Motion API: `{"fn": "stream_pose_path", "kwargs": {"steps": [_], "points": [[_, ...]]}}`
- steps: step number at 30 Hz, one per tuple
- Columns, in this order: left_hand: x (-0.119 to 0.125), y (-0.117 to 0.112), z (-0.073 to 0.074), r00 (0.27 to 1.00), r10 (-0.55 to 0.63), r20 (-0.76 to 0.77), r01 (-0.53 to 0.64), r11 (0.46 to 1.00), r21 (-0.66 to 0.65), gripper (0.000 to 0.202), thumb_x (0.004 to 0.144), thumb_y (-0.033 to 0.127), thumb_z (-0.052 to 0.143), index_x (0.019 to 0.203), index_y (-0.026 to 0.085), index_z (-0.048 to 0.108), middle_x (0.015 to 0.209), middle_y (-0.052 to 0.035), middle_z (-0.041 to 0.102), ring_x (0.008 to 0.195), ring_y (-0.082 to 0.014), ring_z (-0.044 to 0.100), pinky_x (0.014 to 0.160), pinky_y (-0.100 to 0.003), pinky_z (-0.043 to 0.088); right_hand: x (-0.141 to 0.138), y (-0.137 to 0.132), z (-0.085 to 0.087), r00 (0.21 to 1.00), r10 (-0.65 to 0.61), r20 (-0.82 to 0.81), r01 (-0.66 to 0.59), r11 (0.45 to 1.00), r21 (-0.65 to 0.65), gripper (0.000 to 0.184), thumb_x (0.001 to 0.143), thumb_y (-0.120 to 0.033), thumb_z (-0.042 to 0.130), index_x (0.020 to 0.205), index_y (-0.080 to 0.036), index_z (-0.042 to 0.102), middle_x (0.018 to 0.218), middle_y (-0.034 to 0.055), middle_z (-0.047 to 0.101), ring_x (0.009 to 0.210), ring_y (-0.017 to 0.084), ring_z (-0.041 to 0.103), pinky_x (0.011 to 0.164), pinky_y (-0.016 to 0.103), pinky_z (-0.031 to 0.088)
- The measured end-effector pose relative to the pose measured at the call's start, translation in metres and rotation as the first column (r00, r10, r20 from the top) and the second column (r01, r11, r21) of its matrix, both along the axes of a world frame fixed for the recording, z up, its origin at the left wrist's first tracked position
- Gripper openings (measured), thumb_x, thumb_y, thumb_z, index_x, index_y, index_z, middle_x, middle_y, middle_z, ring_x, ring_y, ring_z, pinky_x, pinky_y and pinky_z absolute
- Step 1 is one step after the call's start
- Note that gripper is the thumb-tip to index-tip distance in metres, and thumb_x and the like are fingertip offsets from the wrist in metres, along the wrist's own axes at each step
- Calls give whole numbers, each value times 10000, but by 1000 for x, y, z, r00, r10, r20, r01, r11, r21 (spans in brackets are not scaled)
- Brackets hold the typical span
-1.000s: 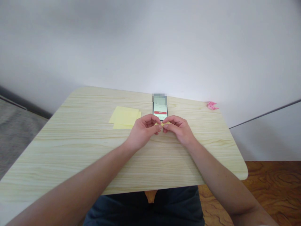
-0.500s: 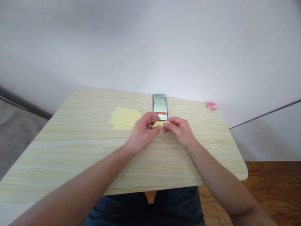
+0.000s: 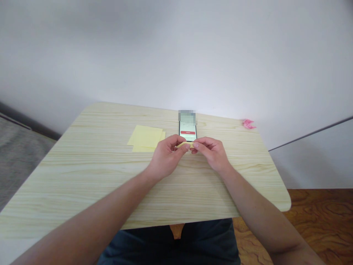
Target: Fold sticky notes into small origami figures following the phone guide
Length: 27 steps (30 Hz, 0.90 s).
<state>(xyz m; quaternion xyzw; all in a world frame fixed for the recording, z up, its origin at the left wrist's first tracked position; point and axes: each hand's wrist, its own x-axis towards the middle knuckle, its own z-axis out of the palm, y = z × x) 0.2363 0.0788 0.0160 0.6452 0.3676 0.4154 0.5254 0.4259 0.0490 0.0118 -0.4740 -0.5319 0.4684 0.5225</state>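
A small folded piece of yellow paper point(image 3: 181, 144) is pinched between my two hands, just in front of the phone. My left hand point(image 3: 168, 154) grips its left part, thumb on the near side and fingers behind. On the other end, my right hand point(image 3: 211, 151) closes thumb and fingers. Most of the paper is hidden by the fingers, so its exact folds cannot be made out. Left of my left hand lie overlapping yellow paper sheets point(image 3: 146, 136), flat on the table.
A phone point(image 3: 188, 127) with a lit screen and a red bar stands near the table's back edge. At the back right corner sits a small pink folded paper piece point(image 3: 248, 124). The pale wooden table point(image 3: 91, 162) meets a white wall point(image 3: 176, 55).
The yellow paper between my fingers has tilted and now shows as a thinner strip. My right thumb has shifted slightly right. The sheets, phone and pink piece stay put.
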Motion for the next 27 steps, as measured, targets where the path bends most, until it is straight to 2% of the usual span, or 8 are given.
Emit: {"fn": "stream_pose_path", "kwargs": {"steps": [5,9,14,20,27], "points": [[1,0,4,993,-36,110,40,999,-34,189,885,377,719,876,188,715,840,-26,721,802,-176,640,763,-301,489,-1,-2,-1,1000,-21,11,20,1000,22,230,844,-436,801,939,-227,792,814,26,784,755,173,738,755,339,628],[1,0,4,989,-45,138,52,997,-48,190,879,373,733,867,184,712,830,-21,719,798,-168,636,769,-295,483,-1,-3,-1,999,-19,32,17,999,44,198,869,-414,784,948,-232,790,822,21,785,757,166,741,743,318,617],[-1,0,3,990,-27,135,37,997,-70,205,873,379,739,838,180,703,797,-17,699,770,-161,619,732,-287,462,-1,-3,0,997,-19,78,16,999,48,210,887,-428,759,926,-223,784,800,25,777,754,171,731,740,320,600],[-2,-1,-2,999,-5,52,5,1000,8,207,913,404,695,923,198,710,844,-29,698,800,-178,634,762,-307,486,-2,-4,1,990,-26,136,16,997,73,204,895,-428,747,909,-227,774,809,25,765,767,173,715,743,319,578],[-3,-2,-4,1000,20,7,-20,999,38,229,925,430,676,911,202,704,846,-34,703,813,-188,645,778,-322,497,-2,-4,1,987,-48,151,32,994,105,178,901,-411,741,924,-237,763,831,21,761,776,173,712,758,324,579]]}}
